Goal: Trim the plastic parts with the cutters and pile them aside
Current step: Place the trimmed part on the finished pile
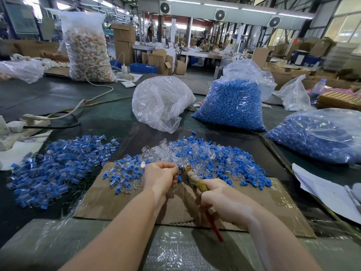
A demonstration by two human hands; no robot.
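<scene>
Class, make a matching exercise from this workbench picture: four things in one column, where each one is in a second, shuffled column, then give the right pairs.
Things
1. cutters
2. small plastic part
3. power strip
4. water bottle

Places
A. far right of the table, behind the bags
B. gripped in the right hand
C. left edge of the table, with cables
D. pinched in the left hand at the cutter's tip

Pairs: 1-B, 2-D, 3-C, 4-A

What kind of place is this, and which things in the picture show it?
Most likely a factory floor, at a hand-finishing bench. Big clear bags of blue parts stand on the table, loose parts lie heaped before the hands, and cartons and work lines fill the hall behind.
</scene>
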